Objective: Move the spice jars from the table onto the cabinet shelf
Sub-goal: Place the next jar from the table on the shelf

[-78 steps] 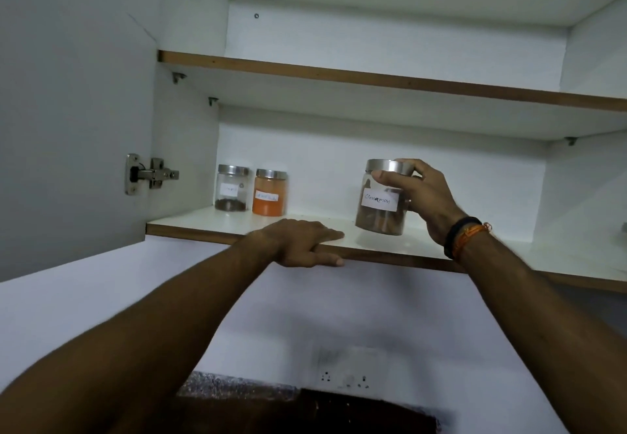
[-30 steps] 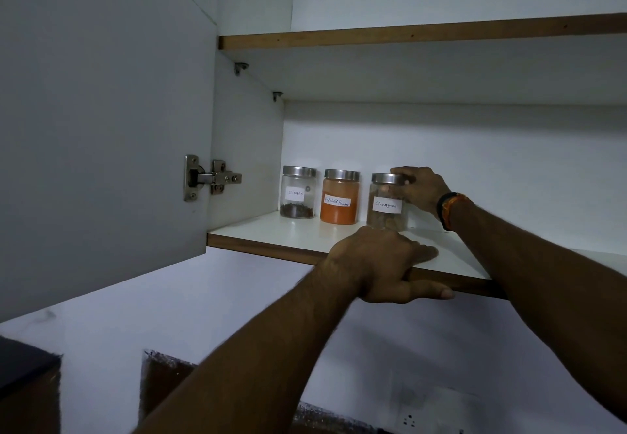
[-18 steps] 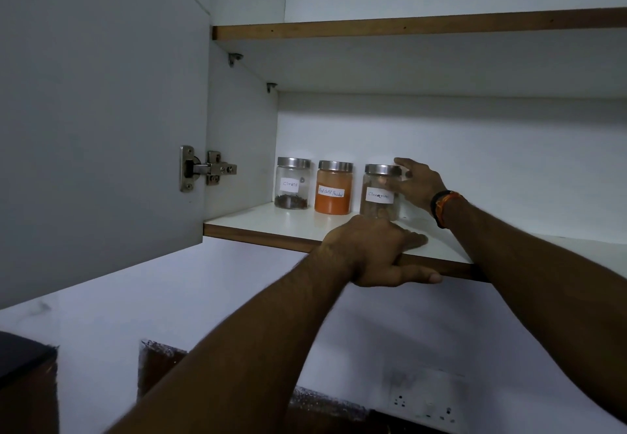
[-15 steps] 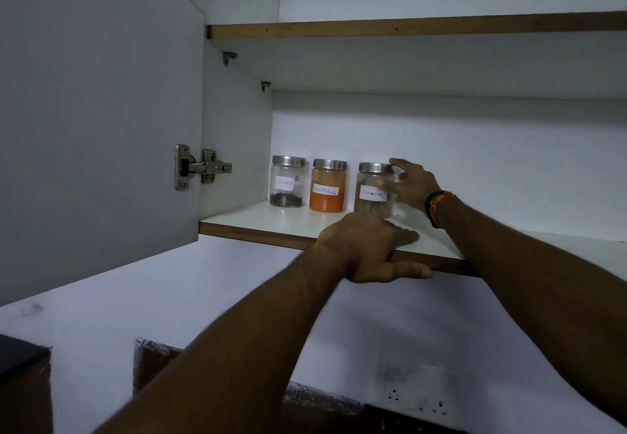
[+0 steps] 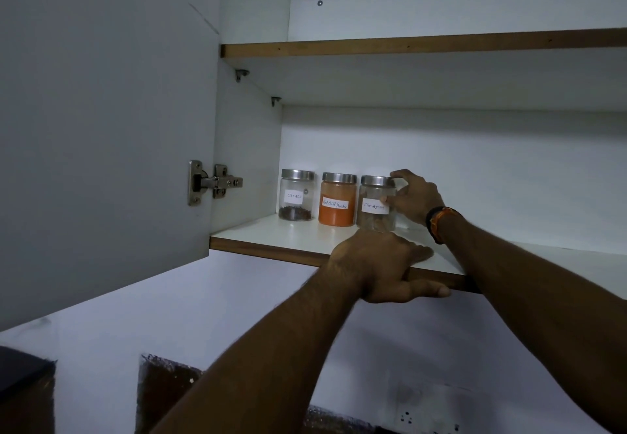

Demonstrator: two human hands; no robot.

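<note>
Three steel-lidded glass jars stand in a row at the back left of the lower cabinet shelf point(image 5: 288, 235): a cloves jar point(image 5: 296, 196), an orange red chilli powder jar point(image 5: 337, 203) and a cinnamon jar point(image 5: 375, 206). The cinnamon jar rests on the shelf, close beside the chilli jar. My right hand point(image 5: 415, 197) is on the cinnamon jar's right side, one finger curled over the lid and the thumb on the label. My left hand point(image 5: 380, 264) grips the shelf's front edge, fingers on top and thumb under, and hides the foot of the cinnamon jar.
The cabinet door point(image 5: 101, 128) hangs open on the left with its hinge point(image 5: 213, 182). An upper shelf point(image 5: 407, 46) lies above. The lower shelf is bare to the right of the jars. A wall socket point(image 5: 427, 416) sits low on the wall.
My right hand carried the cinnamon jar from the shelf's front to the back and set it beside the chilli jar. My left hand stayed on the shelf edge.
</note>
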